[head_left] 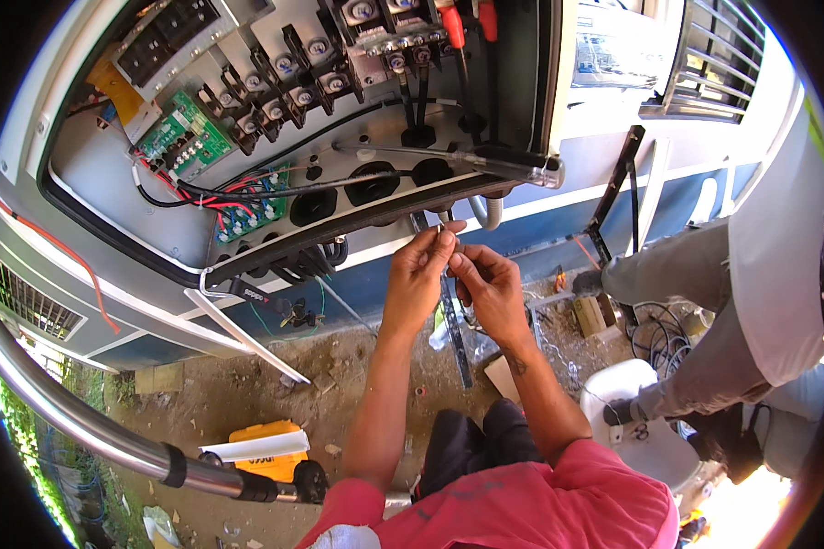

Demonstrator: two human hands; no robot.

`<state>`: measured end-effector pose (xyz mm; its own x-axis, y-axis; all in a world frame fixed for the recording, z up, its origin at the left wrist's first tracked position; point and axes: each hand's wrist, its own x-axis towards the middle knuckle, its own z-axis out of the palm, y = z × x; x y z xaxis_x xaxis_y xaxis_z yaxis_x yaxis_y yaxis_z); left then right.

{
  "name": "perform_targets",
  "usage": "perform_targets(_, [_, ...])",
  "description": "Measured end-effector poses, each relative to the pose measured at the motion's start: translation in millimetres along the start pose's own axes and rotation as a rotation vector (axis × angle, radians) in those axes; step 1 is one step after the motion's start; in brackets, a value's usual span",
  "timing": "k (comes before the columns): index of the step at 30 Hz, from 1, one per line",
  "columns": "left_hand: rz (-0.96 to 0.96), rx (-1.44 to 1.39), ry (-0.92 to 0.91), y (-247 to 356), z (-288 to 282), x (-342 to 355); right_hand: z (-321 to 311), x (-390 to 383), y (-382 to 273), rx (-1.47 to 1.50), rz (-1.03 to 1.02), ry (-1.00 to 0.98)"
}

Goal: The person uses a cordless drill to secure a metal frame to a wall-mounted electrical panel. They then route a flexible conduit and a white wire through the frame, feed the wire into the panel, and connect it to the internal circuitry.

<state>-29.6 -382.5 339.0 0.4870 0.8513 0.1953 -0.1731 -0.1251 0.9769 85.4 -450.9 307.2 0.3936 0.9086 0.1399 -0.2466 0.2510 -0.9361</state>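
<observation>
My left hand (418, 279) and my right hand (491, 291) are raised close together just below the lower edge of an open electrical cabinet (146, 224). Both are closed, thumbs and fingers pinched around something small and pale that I cannot make out. Above them, a long screwdriver (513, 166) with a clear, dark handle lies along the cabinet's lower lip. Black round grommets (373, 183) line the cabinet floor. Two black cables with red sleeves (452, 27) run down at its right side. A grey conduit (489, 213) bends out underneath.
Green circuit boards (185, 135) with red and black wires sit inside the cabinet's left. A metal rail (110, 425) curves past on my left. To my right a person in grey trousers (677, 274) stands with one foot on a white stool (627, 384). A yellow case (270, 448) lies on the dirt.
</observation>
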Motion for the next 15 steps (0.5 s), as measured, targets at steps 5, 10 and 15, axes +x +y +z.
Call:
perform_targets(5, [-0.064, -0.030, 0.028, 11.2, 4.1, 7.6, 12.2, 0.5, -19.0, 0.040, 0.081, 0.064])
perform_targets(10, [-0.165, -0.088, -0.039, 12.5, 3.3, 12.9, 14.0, -1.4, -23.9, 0.115, 0.094, 0.116])
perform_targets(15, [-0.215, -0.066, -0.043, 11.5, 4.2, 12.6, 11.3, -3.4, -23.8, 0.086, 0.133, 0.137])
